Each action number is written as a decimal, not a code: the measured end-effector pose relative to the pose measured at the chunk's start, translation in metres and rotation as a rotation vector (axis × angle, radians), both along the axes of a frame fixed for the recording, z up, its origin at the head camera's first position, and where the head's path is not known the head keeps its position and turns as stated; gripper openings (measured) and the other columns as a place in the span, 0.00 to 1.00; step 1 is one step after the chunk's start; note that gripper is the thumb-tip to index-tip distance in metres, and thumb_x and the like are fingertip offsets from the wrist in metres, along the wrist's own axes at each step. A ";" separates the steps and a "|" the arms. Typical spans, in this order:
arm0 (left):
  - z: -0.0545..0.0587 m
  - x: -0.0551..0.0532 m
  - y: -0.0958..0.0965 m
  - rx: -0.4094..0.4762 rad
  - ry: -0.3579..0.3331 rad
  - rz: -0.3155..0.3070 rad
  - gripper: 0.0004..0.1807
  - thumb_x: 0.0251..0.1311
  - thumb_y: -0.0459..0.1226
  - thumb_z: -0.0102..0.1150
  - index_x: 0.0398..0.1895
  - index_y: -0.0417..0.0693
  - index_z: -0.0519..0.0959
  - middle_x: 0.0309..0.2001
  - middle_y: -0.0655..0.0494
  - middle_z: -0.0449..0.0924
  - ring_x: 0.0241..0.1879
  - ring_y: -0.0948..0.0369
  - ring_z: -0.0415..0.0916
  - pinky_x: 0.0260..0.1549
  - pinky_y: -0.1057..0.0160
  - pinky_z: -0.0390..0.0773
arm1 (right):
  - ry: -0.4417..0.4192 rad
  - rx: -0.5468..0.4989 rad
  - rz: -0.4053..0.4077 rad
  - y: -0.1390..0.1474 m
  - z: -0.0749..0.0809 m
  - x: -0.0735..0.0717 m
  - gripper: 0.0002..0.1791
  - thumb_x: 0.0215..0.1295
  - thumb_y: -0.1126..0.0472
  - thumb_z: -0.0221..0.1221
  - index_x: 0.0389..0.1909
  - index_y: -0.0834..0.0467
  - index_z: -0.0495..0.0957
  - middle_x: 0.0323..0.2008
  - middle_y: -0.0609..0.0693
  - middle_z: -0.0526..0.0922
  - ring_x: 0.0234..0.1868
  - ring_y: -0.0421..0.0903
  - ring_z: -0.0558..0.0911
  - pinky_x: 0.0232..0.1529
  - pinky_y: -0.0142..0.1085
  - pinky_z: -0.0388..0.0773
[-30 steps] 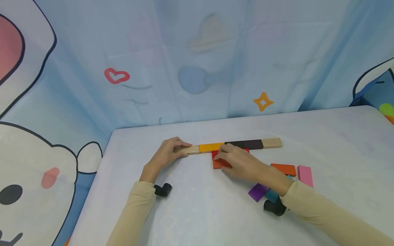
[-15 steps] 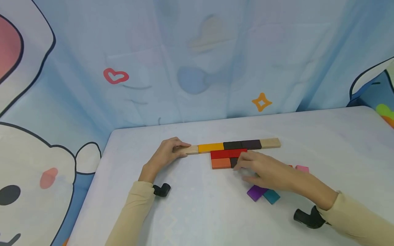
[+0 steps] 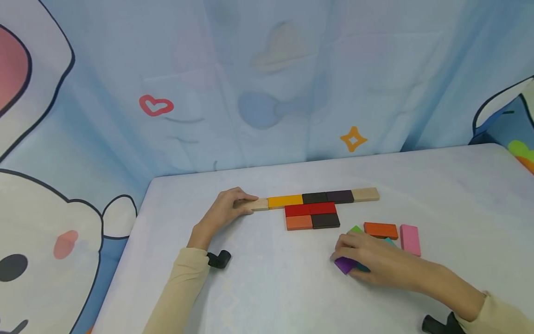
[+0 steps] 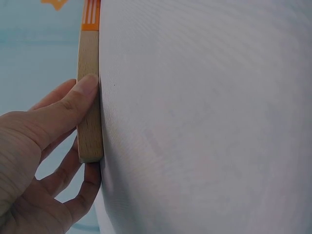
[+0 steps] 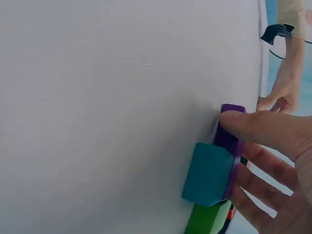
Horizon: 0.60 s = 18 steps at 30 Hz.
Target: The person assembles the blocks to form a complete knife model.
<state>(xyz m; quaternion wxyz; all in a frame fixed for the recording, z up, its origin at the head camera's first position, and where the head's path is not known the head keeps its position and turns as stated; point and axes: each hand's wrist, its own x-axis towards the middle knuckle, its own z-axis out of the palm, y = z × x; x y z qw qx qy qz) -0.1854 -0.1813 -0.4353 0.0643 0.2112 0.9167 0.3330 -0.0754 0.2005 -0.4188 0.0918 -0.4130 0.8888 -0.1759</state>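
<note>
Left hand: [image 3: 225, 206] thumb and fingers closed in a pinch on the left-end wood block [image 3: 261, 204]
Long row: that wood block, then a yellow block [image 3: 285, 201], a black block [image 3: 314, 198], a dark block [image 3: 340, 196] and a right-end wood block [image 3: 365, 194], end to end
Nearer rows: two red blocks [image 3: 297, 210] side by side, with an orange block [image 3: 299, 223] and a second black block [image 3: 326, 221] along their near edge
Right hand: [image 3: 371, 257] partly closed, thumb and fingers pinching the purple block [image 5: 229, 131] from opposite sides
Teal block: [image 5: 208, 173] beside the purple one; touching or overlapping, cannot tell
Green block: [image 5: 207, 219] just beyond the teal, partly hidden
Farther right: an orange-red block [image 3: 381, 230] and, near it, a pink block [image 3: 410, 240]
Tabletop: [image 3: 258, 287] white, under all the blocks
</note>
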 end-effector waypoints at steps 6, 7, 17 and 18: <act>-0.002 -0.001 0.000 0.006 0.005 -0.005 0.21 0.61 0.34 0.74 0.59 0.48 0.87 0.48 0.52 0.85 0.49 0.55 0.78 0.57 0.54 0.79 | -0.028 -0.003 -0.047 0.006 -0.008 0.007 0.22 0.58 0.61 0.77 0.55 0.52 0.88 0.48 0.43 0.78 0.49 0.45 0.79 0.47 0.38 0.87; -0.002 -0.001 0.000 0.007 0.007 -0.004 0.21 0.61 0.34 0.74 0.59 0.48 0.87 0.48 0.52 0.85 0.49 0.55 0.78 0.57 0.54 0.79 | -0.023 -0.008 -0.048 0.006 -0.008 0.007 0.22 0.58 0.61 0.77 0.55 0.52 0.88 0.48 0.42 0.78 0.49 0.45 0.79 0.47 0.38 0.87; -0.002 -0.001 -0.001 0.022 0.005 -0.004 0.21 0.61 0.33 0.74 0.58 0.47 0.87 0.48 0.52 0.85 0.49 0.55 0.79 0.56 0.55 0.79 | 0.121 -0.028 -0.024 -0.005 -0.003 0.006 0.23 0.51 0.61 0.81 0.50 0.49 0.90 0.43 0.40 0.80 0.44 0.42 0.79 0.44 0.38 0.86; -0.002 -0.001 -0.001 0.026 0.005 -0.006 0.21 0.61 0.33 0.74 0.58 0.47 0.87 0.48 0.52 0.85 0.49 0.55 0.79 0.56 0.54 0.79 | 0.122 -0.023 -0.029 -0.008 -0.002 0.006 0.23 0.51 0.60 0.81 0.50 0.49 0.90 0.44 0.41 0.81 0.44 0.42 0.79 0.45 0.39 0.86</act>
